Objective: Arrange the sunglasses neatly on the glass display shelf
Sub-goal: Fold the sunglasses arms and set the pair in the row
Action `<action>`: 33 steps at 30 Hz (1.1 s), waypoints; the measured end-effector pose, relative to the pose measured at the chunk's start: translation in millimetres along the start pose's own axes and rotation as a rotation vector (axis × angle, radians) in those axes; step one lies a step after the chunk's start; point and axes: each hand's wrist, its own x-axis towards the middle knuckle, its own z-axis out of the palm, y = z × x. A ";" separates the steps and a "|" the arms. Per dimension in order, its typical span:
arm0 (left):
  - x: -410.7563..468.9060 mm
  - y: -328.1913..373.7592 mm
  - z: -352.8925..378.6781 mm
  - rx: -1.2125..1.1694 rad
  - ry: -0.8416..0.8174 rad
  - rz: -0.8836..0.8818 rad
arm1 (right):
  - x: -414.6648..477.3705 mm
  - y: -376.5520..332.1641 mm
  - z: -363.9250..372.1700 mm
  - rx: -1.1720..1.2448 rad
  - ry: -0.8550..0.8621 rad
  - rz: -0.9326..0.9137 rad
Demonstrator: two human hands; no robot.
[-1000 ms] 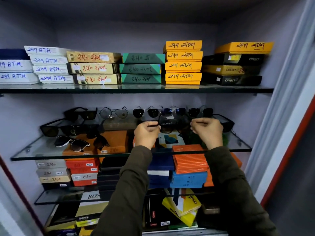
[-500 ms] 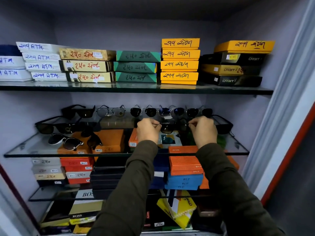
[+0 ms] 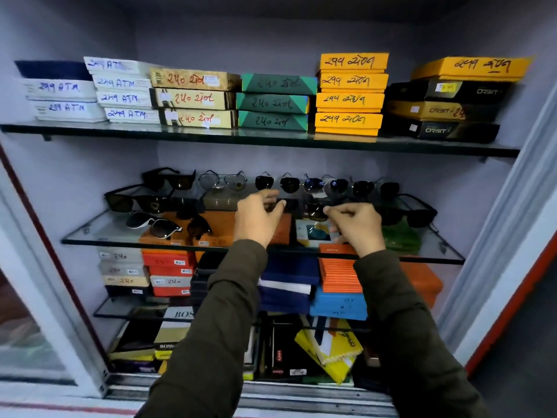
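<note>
Pinching glossy dark sunglasses (image 3: 304, 206), both hands

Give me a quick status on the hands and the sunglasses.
Left hand and right hand both pinching one dark pair of sunglasses over the glass shelf. Other pairs crowd close behind and to the right.

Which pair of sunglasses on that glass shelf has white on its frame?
The pair at the front left, nearest the shelf's front edge. Its rims show white edging; all other pairs look dark or thin-wired.
</note>
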 end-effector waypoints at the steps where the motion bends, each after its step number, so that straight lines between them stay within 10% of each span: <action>1: 1.2 -5.2 -12.9 0.014 0.012 0.002 | -4.5 -4.6 9.0 0.031 -0.064 0.057; 10: 38.2 -44.6 -126.3 0.375 0.191 -0.178 | -31.7 -41.5 114.9 0.089 -0.407 0.158; 20: 64.8 -65.1 -145.4 0.687 -0.109 -0.263 | -43.9 -57.3 190.0 -0.158 -0.403 0.042; 27: 65.4 -69.4 -146.0 0.402 -0.019 -0.287 | -45.0 -61.2 179.0 -0.137 -0.413 0.020; 33: 53.0 -62.8 -139.1 -0.124 0.011 -0.332 | -39.2 -58.7 143.9 -0.282 -0.100 -0.209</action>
